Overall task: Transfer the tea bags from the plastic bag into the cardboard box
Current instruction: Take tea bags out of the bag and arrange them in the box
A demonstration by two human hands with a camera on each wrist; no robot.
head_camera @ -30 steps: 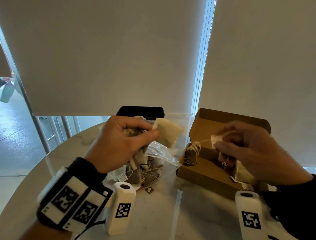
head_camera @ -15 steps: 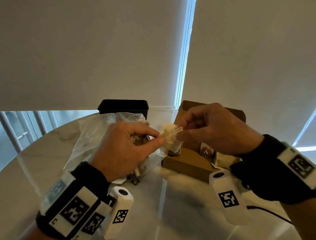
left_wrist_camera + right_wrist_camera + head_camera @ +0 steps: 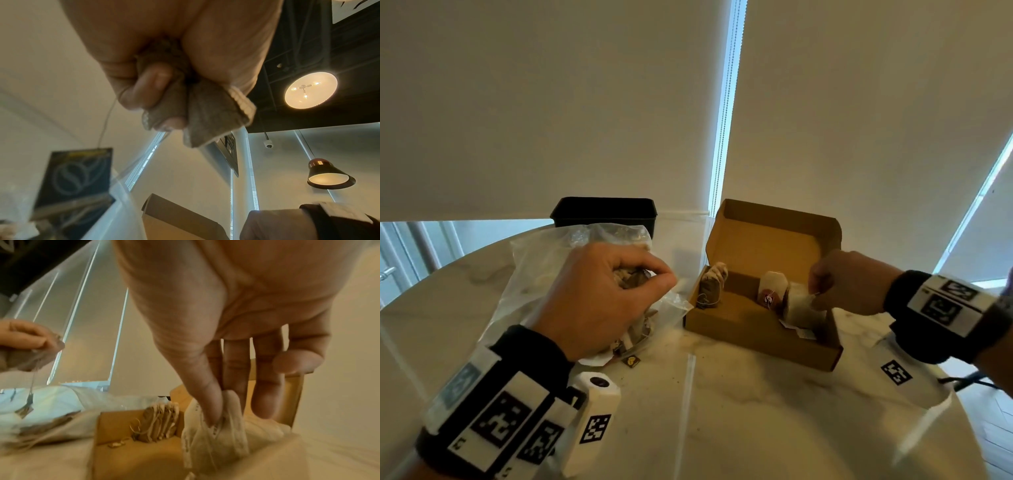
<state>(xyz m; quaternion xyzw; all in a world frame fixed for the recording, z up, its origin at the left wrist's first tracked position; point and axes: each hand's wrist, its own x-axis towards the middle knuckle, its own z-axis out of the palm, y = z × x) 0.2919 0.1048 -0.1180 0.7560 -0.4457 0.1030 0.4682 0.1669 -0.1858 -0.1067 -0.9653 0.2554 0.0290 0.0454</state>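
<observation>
Nearest the camera: two wrists in black sleeves carrying white bands with square black-and-white markers, over a pale marble table (image 3: 739, 404).

Left hand (image 3: 599, 291) sits above the clear plastic bag (image 3: 534, 274), fingers curled tight. Left wrist view: thumb and fingers clamp a bunch of brown tea bags (image 3: 201, 110); a thin string drops from the fist to a dark paper tag (image 3: 76, 175) hanging free below (tag print blurred, unreadable). The plastic bag lies crumpled on the table, more tea bags and tags showing through at its near end. One small dark tag (image 3: 630, 360) lies loose on the table just beside the bag's near edge.

Right hand (image 3: 849, 284) is at the right end of the open cardboard box (image 3: 750, 329), which stands just right of the plastic bag. Right wrist view: thumb and forefinger pinch the top of a pale tea bag (image 3: 216, 434); the other fingers are straight and slightly spread, holding nothing. The pale bag's lower part is down inside the box; whether it touches the floor I cannot tell.

Inside the box: a brown tea bag cluster (image 3: 711, 286) upright at the left end, a pale bag with a red-marked tag (image 3: 770, 291) near the middle. Lid stands open, leaning back.

Beyond: a black rectangular container (image 3: 602, 210) behind the plastic bag, then drawn roller blinds (image 3: 551, 102).
</observation>
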